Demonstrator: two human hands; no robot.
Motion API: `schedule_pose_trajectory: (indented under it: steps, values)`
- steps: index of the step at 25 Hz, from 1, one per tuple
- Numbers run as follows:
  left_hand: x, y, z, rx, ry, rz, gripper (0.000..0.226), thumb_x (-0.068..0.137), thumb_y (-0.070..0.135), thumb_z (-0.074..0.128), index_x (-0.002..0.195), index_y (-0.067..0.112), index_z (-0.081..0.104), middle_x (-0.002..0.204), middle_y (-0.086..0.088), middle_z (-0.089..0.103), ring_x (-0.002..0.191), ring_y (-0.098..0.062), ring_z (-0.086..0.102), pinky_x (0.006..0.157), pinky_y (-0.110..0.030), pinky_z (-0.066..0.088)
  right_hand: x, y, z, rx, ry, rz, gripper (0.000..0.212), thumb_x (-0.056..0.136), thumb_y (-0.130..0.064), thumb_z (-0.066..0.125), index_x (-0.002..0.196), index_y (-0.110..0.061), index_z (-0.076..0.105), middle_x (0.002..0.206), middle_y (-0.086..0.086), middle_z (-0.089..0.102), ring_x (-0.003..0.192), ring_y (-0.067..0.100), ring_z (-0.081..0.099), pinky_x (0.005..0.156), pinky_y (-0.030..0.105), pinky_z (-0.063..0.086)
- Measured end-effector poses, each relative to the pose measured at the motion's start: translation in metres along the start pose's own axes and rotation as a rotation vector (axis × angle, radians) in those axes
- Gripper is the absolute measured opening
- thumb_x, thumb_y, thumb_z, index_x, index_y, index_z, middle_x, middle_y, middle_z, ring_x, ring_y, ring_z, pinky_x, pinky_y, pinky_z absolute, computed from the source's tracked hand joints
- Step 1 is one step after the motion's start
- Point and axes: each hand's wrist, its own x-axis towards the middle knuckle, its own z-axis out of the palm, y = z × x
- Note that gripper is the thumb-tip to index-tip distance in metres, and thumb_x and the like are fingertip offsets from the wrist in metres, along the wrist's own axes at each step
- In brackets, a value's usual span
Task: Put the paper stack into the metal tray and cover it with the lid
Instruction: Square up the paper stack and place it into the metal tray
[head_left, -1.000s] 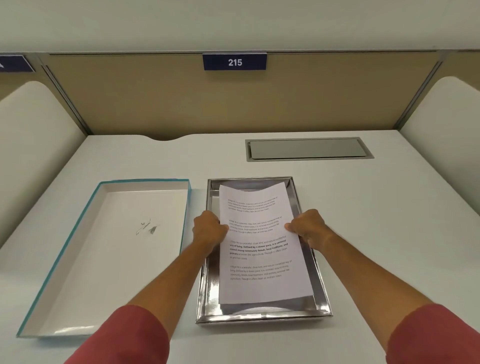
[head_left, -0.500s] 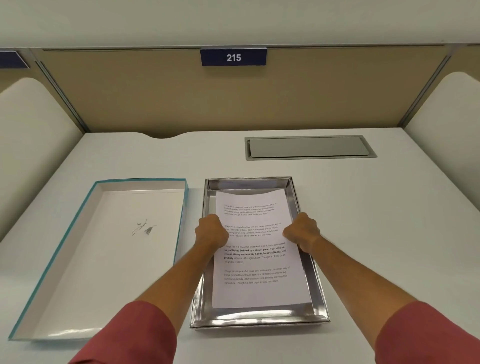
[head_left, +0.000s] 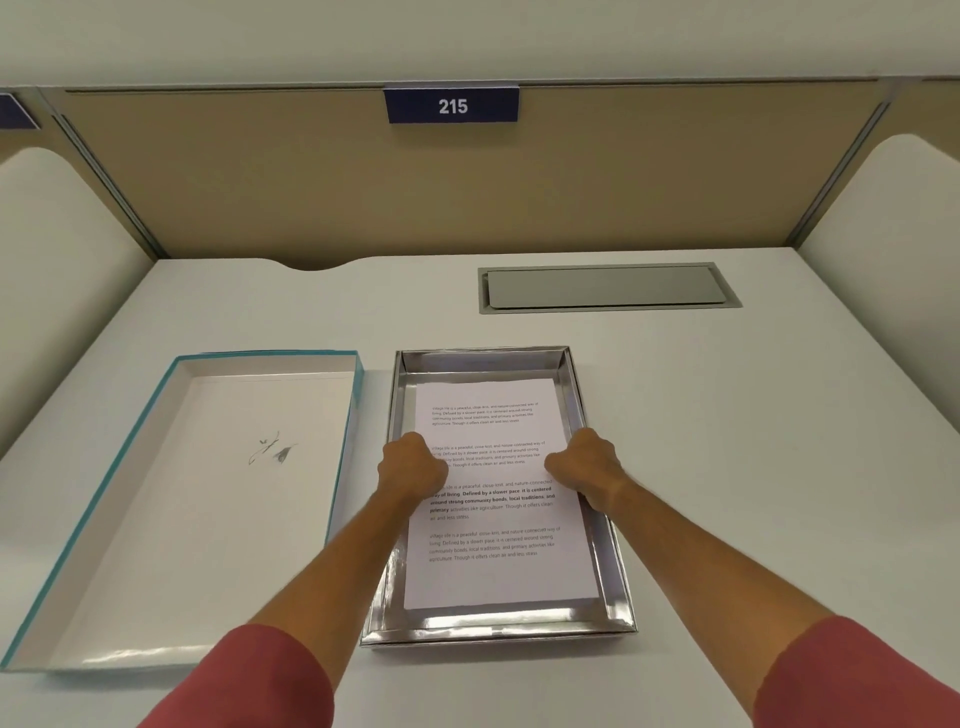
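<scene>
A shiny metal tray (head_left: 618, 587) sits on the white desk in front of me. The paper stack (head_left: 493, 566), white sheets with printed text, lies flat inside it. My left hand (head_left: 410, 467) grips the stack's left edge and my right hand (head_left: 584, 465) grips its right edge, both with fingers curled. To the left of the tray lies the lid (head_left: 208, 509), upside down, white inside with a teal rim, touching the tray's left side.
A grey flap cover (head_left: 605, 287) is set into the desk behind the tray. Tan partition panels with a sign reading 215 (head_left: 452, 106) close off the back. Curved white dividers (head_left: 52, 291) stand at both sides.
The paper stack was tilted and raised over the tray; it has come down and now lies flat and square inside. Both hands lowered with it and stay on its edges.
</scene>
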Motion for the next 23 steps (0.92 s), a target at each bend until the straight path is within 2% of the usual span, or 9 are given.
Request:
schedule_pose_trajectory:
  steps: [2,5,7,10,13,16,19,23]
  values:
    - [-0.008,-0.002,0.002,-0.102,0.01,-0.023,0.016,0.092,0.013,0.052,0.105,0.003,0.054,0.115,-0.016,0.064,0.083,-0.024,0.056,0.069,-0.03,0.05,-0.003,0.002,0.004,0.065,-0.005,0.017,0.008,0.088,-0.016,0.057,0.091,-0.01,0.053,0.075,-0.003,0.055,0.081,0.024,0.058,0.072,0.031,0.052]
    - [-0.023,-0.008,0.013,-0.186,0.026,-0.039,0.011,0.093,0.018,0.048,0.095,0.008,0.051,0.118,-0.014,0.065,0.085,-0.025,0.059,0.073,-0.034,0.055,-0.01,0.004,0.011,0.149,0.001,0.051,0.011,0.088,-0.022,0.056,0.082,-0.013,0.054,0.074,-0.004,0.056,0.081,0.023,0.06,0.072,0.031,0.052]
    - [-0.026,-0.009,0.016,-0.19,0.041,-0.044,0.019,0.095,0.022,0.044,0.104,0.008,0.054,0.122,-0.014,0.063,0.086,-0.024,0.058,0.072,-0.033,0.052,-0.012,0.005,0.012,0.188,0.007,0.072,0.017,0.087,-0.023,0.054,0.072,-0.015,0.052,0.075,-0.001,0.058,0.081,0.024,0.062,0.071,0.032,0.052]
    - [-0.023,-0.009,0.014,-0.217,0.048,-0.074,0.035,0.098,0.025,0.041,0.122,0.003,0.053,0.119,-0.012,0.062,0.087,-0.023,0.056,0.073,-0.033,0.05,-0.011,0.006,0.007,0.226,0.023,0.118,0.018,0.087,-0.023,0.05,0.07,-0.015,0.049,0.077,0.001,0.058,0.079,0.024,0.06,0.069,0.032,0.051]
    - [-0.021,-0.01,0.014,-0.249,0.036,-0.089,0.036,0.097,0.026,0.04,0.124,0.005,0.052,0.114,-0.01,0.062,0.089,-0.025,0.059,0.074,-0.035,0.053,-0.011,0.009,0.005,0.234,0.023,0.138,0.017,0.086,-0.021,0.047,0.069,-0.015,0.047,0.077,0.001,0.056,0.074,0.022,0.058,0.069,0.032,0.05]
    - [-0.021,-0.01,0.014,-0.233,0.041,-0.091,0.033,0.097,0.026,0.041,0.118,0.005,0.055,0.117,-0.013,0.064,0.089,-0.026,0.06,0.074,-0.034,0.052,-0.013,0.01,0.004,0.278,-0.01,0.15,0.017,0.087,-0.017,0.045,0.07,-0.015,0.047,0.075,0.001,0.054,0.068,0.019,0.053,0.061,0.029,0.046]
    - [-0.023,-0.008,0.015,-0.238,0.047,-0.092,0.022,0.097,0.026,0.042,0.103,0.008,0.054,0.116,-0.013,0.065,0.087,-0.026,0.061,0.072,-0.034,0.053,-0.013,0.011,0.001,0.276,-0.035,0.143,0.017,0.088,-0.014,0.043,0.072,-0.013,0.047,0.073,0.002,0.054,0.061,0.017,0.05,0.052,0.026,0.04]
    - [-0.024,-0.009,0.016,-0.202,0.05,-0.066,0.015,0.095,0.024,0.044,0.095,0.011,0.051,0.119,-0.014,0.066,0.084,-0.026,0.063,0.072,-0.034,0.056,-0.015,0.011,0.002,0.213,-0.038,0.128,0.018,0.088,-0.014,0.043,0.07,-0.012,0.047,0.072,0.002,0.054,0.062,0.017,0.051,0.051,0.024,0.039]
